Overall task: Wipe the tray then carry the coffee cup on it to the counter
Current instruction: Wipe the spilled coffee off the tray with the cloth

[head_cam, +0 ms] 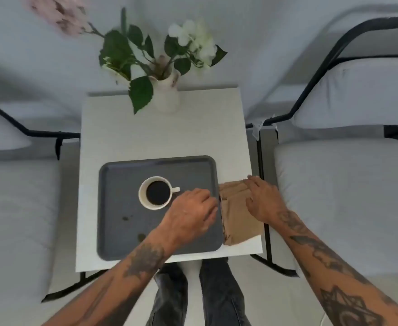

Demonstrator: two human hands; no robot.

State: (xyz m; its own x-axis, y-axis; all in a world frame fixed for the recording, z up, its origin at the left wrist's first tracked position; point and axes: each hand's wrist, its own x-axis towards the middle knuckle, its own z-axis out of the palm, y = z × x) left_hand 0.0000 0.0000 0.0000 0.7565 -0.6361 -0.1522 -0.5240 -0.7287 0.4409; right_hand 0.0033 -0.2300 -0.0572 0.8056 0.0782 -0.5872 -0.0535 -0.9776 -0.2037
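White side table (160, 137) is flanked by two grey-cushioned chairs w/ black frames; a jug of flowers (166, 90) is set at its far edge. On the near half, a dark grey tray (113, 231) is laid flat, w/ the coffee cup (155, 192) stood upright near its centre, full, handle turned to the right. Brown spots (125, 218) are seen on the tray floor nr the front left, so wiping is judged not yet done.

Stack of brown paper napkins (238, 222) is laid just beside the tray's right edge, on the table. Right hand (265, 201) is spread flat on top of the stack, fingers extended, nothing gripped. Left hand (193, 212) is reached across the tray's right rim, fingers curled narrow at the stack's edge; whether a napkin is already pinched can't be told.

Step in hand, as judged: a napkin is being separated for the wipe. Next move calls for one sheet to be peeled while the rest is pinned, then brought over to the spots. The cup prob. needs to be skirted or shifted, since it's full & a knock would add more mess.
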